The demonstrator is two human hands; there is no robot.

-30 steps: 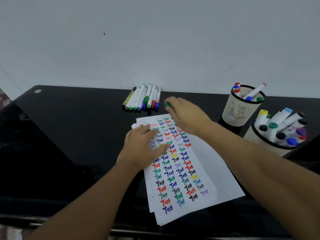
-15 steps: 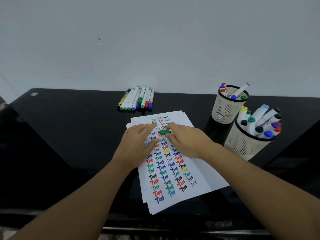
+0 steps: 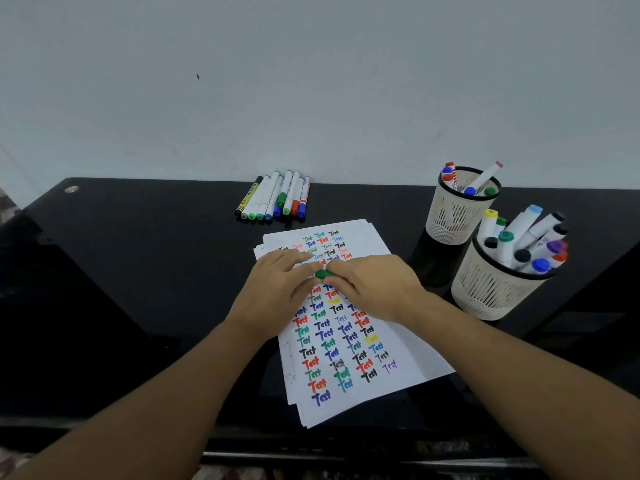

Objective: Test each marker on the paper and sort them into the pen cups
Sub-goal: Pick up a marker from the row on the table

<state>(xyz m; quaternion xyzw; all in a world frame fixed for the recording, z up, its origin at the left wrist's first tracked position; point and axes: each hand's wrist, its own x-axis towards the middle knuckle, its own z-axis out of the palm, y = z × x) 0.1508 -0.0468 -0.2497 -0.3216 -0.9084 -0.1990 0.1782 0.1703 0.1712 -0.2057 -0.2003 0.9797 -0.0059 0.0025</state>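
Green-capped marker, right hand gripping

Both my hands over the paper stack on the black desk. My right hand grips a green-capped marker; my left hand touches its cap end (grip unclear). Loose markers lie in a row by the wall. Far pen cup and near pen cup at right, both holding markers.

green marker over the paper stack covered in "Test" scribbles; marker row lying behind it; two mesh pen cups at right, both holding markers
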